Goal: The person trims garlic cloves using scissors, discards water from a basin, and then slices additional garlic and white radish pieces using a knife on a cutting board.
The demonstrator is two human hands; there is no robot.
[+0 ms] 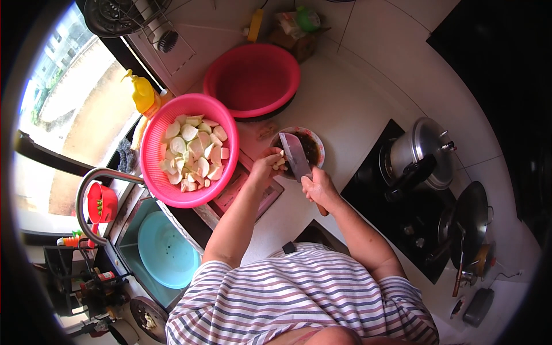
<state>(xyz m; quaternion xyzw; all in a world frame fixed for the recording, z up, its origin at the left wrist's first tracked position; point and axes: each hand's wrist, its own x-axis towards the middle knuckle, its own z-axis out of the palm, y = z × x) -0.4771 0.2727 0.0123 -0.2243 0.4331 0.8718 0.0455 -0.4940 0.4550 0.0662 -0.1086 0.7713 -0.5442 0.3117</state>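
My right hand (321,188) grips the wooden handle of a cleaver (295,154). Its broad blade slants up and left above a patterned bowl (321,145) of dark liquid. At the blade's left side, my left hand (266,164) holds small pale chopped pieces (280,164), perhaps garlic, in its fingers. Some of them lie near or against the blade; exact contact cannot be made out. Both hands are over the bowl's near and left side, and the blade hides part of its contents. Left of my left hand is a pink plastic colander (234,161) of sliced pale vegetables (195,148).
A red-pink basin (296,82) stands behind the colander. To the right are a black cooktop (366,181), a pressure cooker (420,148) and a wok (472,224). At left, a turquoise basin (172,246) sits in the sink under a curved faucet (101,171). A round board (137,305) bears pale pieces.
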